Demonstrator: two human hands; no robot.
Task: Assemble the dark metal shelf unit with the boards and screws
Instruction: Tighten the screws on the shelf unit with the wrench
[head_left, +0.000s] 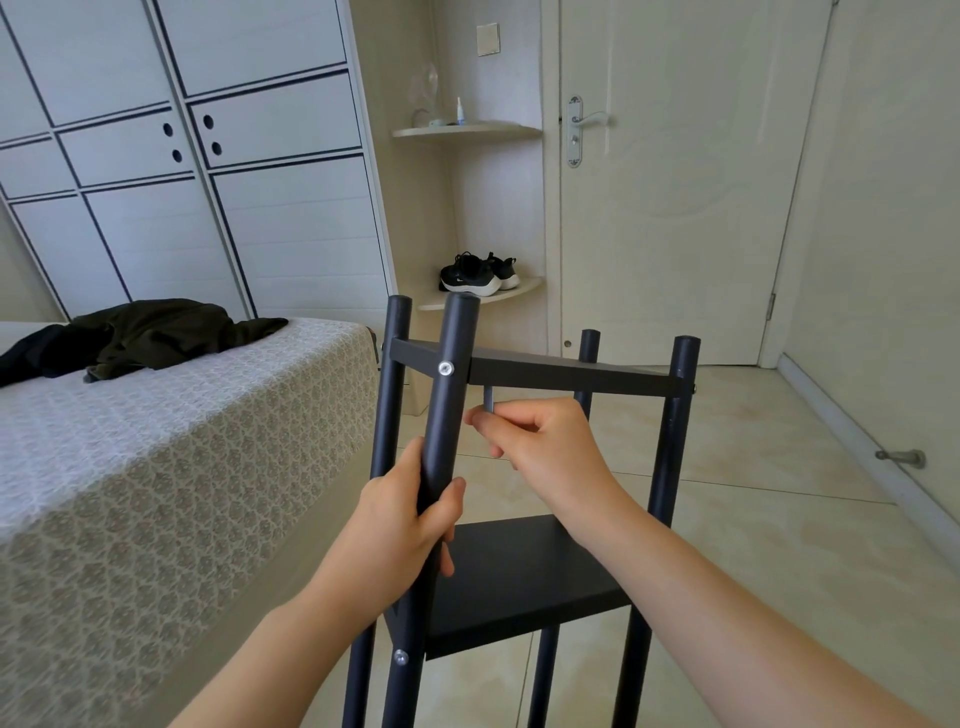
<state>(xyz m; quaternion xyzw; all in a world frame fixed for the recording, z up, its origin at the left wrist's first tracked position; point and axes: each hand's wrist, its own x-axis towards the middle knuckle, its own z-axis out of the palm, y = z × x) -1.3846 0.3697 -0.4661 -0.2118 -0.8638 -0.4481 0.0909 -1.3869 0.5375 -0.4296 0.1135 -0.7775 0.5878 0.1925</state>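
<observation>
Close up, the dark metal shelf unit with round posts (670, 441) stands on the pale tiled floor (753, 545), just beside a bed with a grey patterned cover (156, 441). The left hand (410, 519) grips the nearest post (448, 405) below a silver screw head (445, 368), which crosses in front of the upper dark board (571, 373). The right hand (540, 441), apart from the left, pinches a small silvery hex key (489, 397) under that board. A dark green garment (140, 332) lies on the bed, and black sneakers (478, 273) sit on a cream corner shelf (524, 290) near the cream door (675, 208)
</observation>
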